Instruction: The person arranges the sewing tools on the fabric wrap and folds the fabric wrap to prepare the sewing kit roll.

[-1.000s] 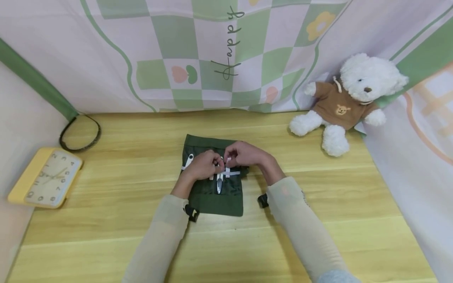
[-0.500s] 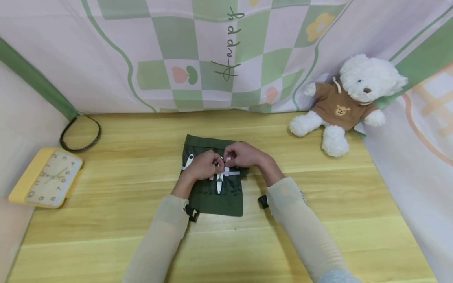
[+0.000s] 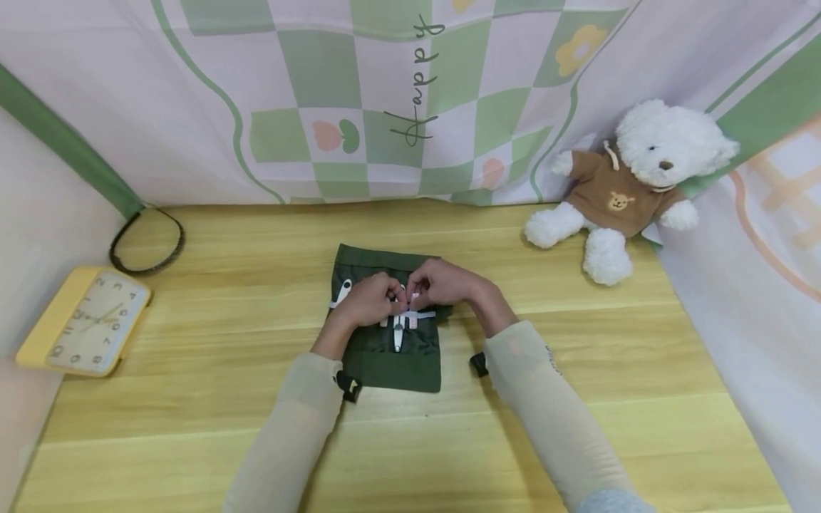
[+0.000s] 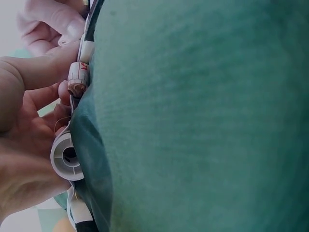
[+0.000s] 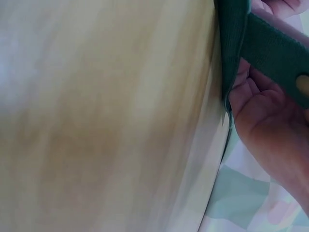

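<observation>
One green pouch (image 3: 398, 372) lies spread on the table (image 3: 192, 413), below both hands. The left hand (image 3: 368, 298) pinches the pouch's single white strap (image 3: 423, 314). The right hand (image 3: 442, 280) has its fingers bent together at that strap, beside one pink-and-white stick (image 3: 413, 322); I cannot tell what they grip. Two white tools lie on the pouch, one at its left edge (image 3: 345, 288), one near its middle (image 3: 399, 335). It also carries one white spool (image 4: 66, 157) and one cylinder (image 4: 78, 75) with red and black marks, unreadable. Left of the pouch are one yellow clock (image 3: 77, 324) with printed numerals and one black loop (image 3: 176, 249); right, one teddy bear (image 3: 606, 178). Behind it, the curtain (image 3: 378, 171) reads "Happy" sideways.
</observation>
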`<control>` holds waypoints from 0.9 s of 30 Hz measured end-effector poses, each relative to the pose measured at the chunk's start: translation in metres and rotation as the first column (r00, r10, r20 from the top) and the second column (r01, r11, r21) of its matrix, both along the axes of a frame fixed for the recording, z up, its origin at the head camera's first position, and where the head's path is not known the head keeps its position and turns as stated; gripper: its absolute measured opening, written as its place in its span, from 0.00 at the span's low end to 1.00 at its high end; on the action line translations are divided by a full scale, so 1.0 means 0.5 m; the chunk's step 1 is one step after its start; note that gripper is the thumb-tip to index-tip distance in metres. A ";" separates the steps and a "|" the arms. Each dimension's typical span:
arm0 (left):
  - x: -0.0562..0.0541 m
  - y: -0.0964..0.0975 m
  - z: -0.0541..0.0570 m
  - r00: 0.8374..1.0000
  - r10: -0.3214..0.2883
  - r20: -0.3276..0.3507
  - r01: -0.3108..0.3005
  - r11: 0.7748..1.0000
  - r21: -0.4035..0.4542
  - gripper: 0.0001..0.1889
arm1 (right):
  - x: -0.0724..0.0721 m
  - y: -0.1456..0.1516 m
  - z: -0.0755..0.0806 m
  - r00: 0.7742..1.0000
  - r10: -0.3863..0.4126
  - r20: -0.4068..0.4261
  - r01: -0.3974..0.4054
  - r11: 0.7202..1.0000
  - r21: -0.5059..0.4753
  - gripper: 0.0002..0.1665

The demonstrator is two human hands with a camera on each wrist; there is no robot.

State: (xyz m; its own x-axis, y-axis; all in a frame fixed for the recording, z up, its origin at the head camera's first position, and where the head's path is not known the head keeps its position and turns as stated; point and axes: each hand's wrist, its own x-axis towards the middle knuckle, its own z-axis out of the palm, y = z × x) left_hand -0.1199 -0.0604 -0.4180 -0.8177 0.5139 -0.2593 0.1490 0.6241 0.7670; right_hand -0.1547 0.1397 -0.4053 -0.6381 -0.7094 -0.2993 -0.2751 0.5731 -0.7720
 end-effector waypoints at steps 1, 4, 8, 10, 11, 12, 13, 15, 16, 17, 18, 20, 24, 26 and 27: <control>0.000 0.000 0.001 1.000 -0.001 -0.002 0.001 1.000 0.000 0.04 | -0.001 0.001 0.001 1.000 0.003 -0.003 -0.003 1.000 0.001 0.07; -0.001 0.000 0.002 1.000 -0.001 0.005 0.001 1.000 -0.002 0.04 | -0.002 0.002 0.004 1.000 -0.005 0.002 0.005 1.000 0.000 0.09; -0.001 0.000 0.001 1.000 -0.002 0.009 0.002 1.000 -0.008 0.05 | -0.001 0.002 0.004 0.997 -0.046 0.064 0.048 0.998 -0.040 0.07; -0.001 0.000 -0.001 1.000 -0.002 0.012 0.002 1.000 -0.008 0.05 | 0.000 0.003 0.002 0.995 -0.060 0.084 0.065 0.996 -0.063 0.06; -0.002 0.000 -0.002 1.000 -0.002 0.012 0.002 1.000 -0.009 0.05 | 0.000 0.003 0.001 0.994 -0.062 0.086 0.069 0.995 -0.072 0.06; -0.002 0.000 -0.003 1.000 -0.002 0.011 0.002 1.000 -0.010 0.05 | 0.000 0.003 0.000 0.995 -0.062 0.079 0.068 0.995 -0.077 0.06; -0.002 -0.001 -0.004 1.000 -0.002 0.012 0.002 1.000 -0.010 0.04 | 0.000 0.004 -0.002 0.996 -0.060 0.070 0.065 0.995 -0.079 0.06; -0.002 -0.001 -0.005 1.000 -0.003 0.010 0.003 1.000 -0.009 0.05 | -0.001 0.004 -0.003 0.996 -0.063 0.059 0.067 0.995 -0.075 0.07; -0.002 -0.001 -0.005 1.000 -0.003 0.009 0.003 1.000 -0.008 0.05 | -0.001 0.004 -0.003 0.996 -0.064 0.056 0.068 0.995 -0.073 0.07; -0.001 -0.001 -0.004 1.000 -0.003 0.008 0.003 1.000 -0.006 0.05 | -0.001 0.003 -0.003 0.996 -0.064 0.055 0.068 0.995 -0.071 0.06; -0.001 -0.001 -0.004 1.000 -0.004 0.007 0.004 1.000 -0.005 0.05 | -0.001 0.003 -0.003 0.996 -0.064 0.056 0.068 0.995 -0.068 0.06; -0.001 0.000 -0.004 1.000 -0.002 0.009 0.002 1.000 0.000 0.05 | 0.000 0.003 -0.003 0.996 -0.067 0.067 0.071 0.995 -0.065 0.05; -0.001 -0.001 -0.005 1.000 -0.001 0.014 0.001 1.000 0.006 0.04 | 0.001 0.002 -0.003 0.994 -0.071 0.079 0.076 0.995 -0.059 0.03; -0.001 -0.001 -0.005 1.000 -0.003 0.013 0.003 1.000 0.008 0.04 | 0.002 0.002 -0.004 0.995 -0.072 0.075 0.076 0.996 -0.054 0.03; -0.001 -0.001 -0.004 1.000 -0.004 0.011 0.004 1.000 0.008 0.04 | 0.002 0.002 -0.004 0.995 -0.072 0.070 0.076 0.996 -0.051 0.03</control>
